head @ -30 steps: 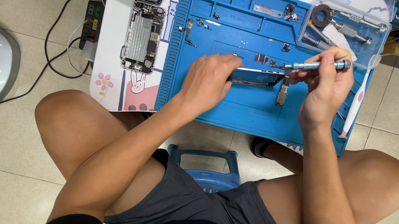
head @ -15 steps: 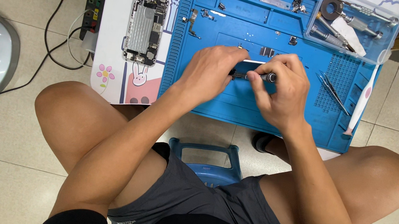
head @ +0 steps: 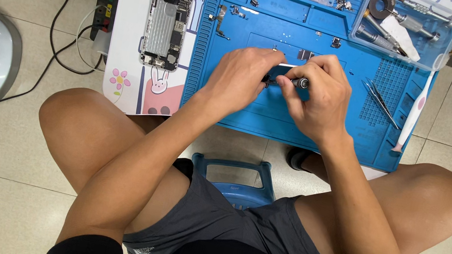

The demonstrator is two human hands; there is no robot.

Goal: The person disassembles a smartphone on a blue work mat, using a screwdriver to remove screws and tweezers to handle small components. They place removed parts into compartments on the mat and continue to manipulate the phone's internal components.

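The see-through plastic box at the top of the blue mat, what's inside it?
Inside the clear box lie a few silver screwdriver handles, a dark ring and a white strip. Anything beneath those is covered.

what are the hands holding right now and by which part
The right hand pinches a small screwdriver near its metal end. The left hand steadies a small dark part on the blue mat; exact grip hidden.
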